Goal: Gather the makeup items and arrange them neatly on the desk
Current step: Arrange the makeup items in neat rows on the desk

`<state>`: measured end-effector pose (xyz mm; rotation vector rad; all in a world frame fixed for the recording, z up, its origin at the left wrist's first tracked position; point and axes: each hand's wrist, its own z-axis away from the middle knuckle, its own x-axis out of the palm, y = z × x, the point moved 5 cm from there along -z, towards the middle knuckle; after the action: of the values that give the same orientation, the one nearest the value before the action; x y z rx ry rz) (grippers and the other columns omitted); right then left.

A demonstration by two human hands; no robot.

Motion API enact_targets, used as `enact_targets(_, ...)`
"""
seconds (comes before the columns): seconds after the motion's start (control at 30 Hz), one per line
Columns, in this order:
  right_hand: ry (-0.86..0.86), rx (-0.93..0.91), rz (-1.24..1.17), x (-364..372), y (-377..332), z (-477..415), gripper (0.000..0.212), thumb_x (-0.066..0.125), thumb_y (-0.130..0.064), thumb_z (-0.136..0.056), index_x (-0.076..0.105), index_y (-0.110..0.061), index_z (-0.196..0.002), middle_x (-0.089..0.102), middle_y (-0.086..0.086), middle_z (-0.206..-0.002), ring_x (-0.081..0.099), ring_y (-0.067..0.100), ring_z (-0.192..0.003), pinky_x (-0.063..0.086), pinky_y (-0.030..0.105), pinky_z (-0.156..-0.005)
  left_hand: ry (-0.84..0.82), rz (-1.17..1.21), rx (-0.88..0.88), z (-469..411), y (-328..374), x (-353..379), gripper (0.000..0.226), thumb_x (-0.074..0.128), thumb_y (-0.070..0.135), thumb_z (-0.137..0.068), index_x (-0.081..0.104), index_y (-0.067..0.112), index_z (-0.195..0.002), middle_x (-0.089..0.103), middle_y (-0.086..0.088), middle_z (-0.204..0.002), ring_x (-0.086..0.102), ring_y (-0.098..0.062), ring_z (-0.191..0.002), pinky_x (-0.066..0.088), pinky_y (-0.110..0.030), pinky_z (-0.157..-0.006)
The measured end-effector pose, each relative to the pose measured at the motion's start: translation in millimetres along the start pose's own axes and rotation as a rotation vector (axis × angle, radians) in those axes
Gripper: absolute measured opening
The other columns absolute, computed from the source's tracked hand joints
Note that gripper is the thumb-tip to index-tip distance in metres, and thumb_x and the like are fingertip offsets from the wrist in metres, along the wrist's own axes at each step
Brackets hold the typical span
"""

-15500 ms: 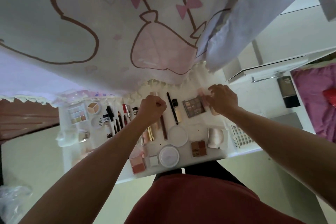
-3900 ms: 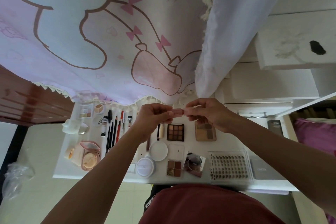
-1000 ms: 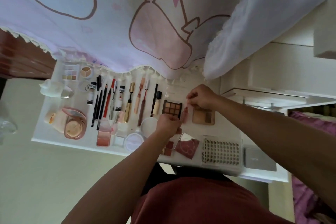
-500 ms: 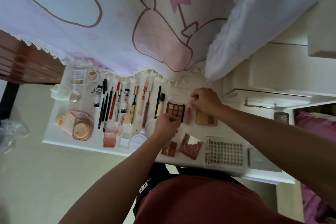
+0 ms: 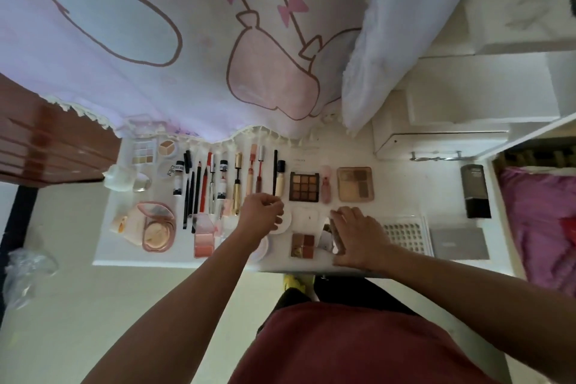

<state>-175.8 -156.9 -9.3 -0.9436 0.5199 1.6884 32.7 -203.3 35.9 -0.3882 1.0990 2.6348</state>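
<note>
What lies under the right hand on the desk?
The right hand grips an open mirrored compact; only its left part shows. The rest, and anything else beneath the palm, is covered.

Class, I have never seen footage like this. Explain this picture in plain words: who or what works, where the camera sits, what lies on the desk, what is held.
No machine here: a person works with two bare hands. The camera sits on their head, looking down. On the white desk lie a row of slim pencils and tubes, a brown nine-pan eyeshadow palette, a small pink tube and a beige square palette. The right hand holds a small open mirrored compact. The left hand hovers with curled fingers; whether it holds anything is unclear.
</note>
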Motion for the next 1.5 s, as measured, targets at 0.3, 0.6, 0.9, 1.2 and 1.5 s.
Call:
enact_targets(0.3, 0.087, 0.155, -0.063, 7, -3, 11, 0.063, 0.069, -0.051, -0.071, 0.046, -0.016, -0.118, 0.044, 0.003, -0.119, 0.043, 0.023, -0.112, 0.046, 0.034, -0.077, 0.000, 0.064, 0.006, 37, -36, -40, 0.014, 0.062, 0.004, -0.089, 0.065, 0.000, -0.103, 0.069, -0.018, -0.086, 0.063, -0.023, -0.066, 0.055, -0.031, -0.061)
enact_targets(0.6, 0.160, 0.140, -1.075, -63, -7, 62, 0.021, 0.085, -0.026, -0.070, 0.073, -0.013, -0.082, 0.063, 0.002, -0.071, 0.053, 0.012, -0.064, 0.043, 0.026, -0.063, -0.160, 0.150, 0.194, 62, -6, -38, 0.027, 0.071, 0.009, -0.086, 0.065, 0.000, -0.111, 0.070, -0.019, -0.099, 0.068, -0.025, -0.081, 0.059, -0.033, -0.070)
enact_targets(0.9, 0.237, -0.005, -1.261, -111, -30, 101, 0.030, 0.080, -0.016, -0.076, 0.077, -0.019, -0.106, 0.073, 0.012, -0.096, 0.056, 0.011, -0.075, 0.044, 0.027, -0.064, -0.470, 0.220, 0.313, 96, 36, -20, 0.032, 0.073, 0.016, -0.082, 0.065, 0.007, -0.112, 0.071, -0.012, -0.112, 0.067, -0.022, -0.106, 0.055, -0.038, -0.090)
enact_targets(1.2, 0.246, -0.077, -1.250, -127, -31, 99, 0.028, 0.081, -0.016, -0.076, 0.077, -0.015, -0.103, 0.072, 0.013, -0.096, 0.058, 0.013, -0.078, 0.044, 0.026, -0.065, -0.533, 0.282, 0.321, 99, 53, -27, 0.046, 0.077, 0.016, -0.066, 0.064, 0.001, -0.108, 0.070, -0.020, -0.106, 0.070, -0.026, -0.094, 0.057, -0.034, -0.085)
enact_targets(1.5, 0.424, -0.079, -1.105, -149, -24, 96, 0.006, 0.074, -0.025, -0.085, 0.075, -0.026, -0.090, 0.069, -0.007, -0.065, 0.054, 0.008, -0.059, 0.043, 0.025, -0.061, -0.405, 0.418, 0.272, 91, 65, -28, 0.041, 0.076, 0.011, -0.072, 0.064, -0.007, -0.106, 0.069, -0.021, -0.098, 0.069, -0.026, -0.087, 0.057, -0.027, -0.076)
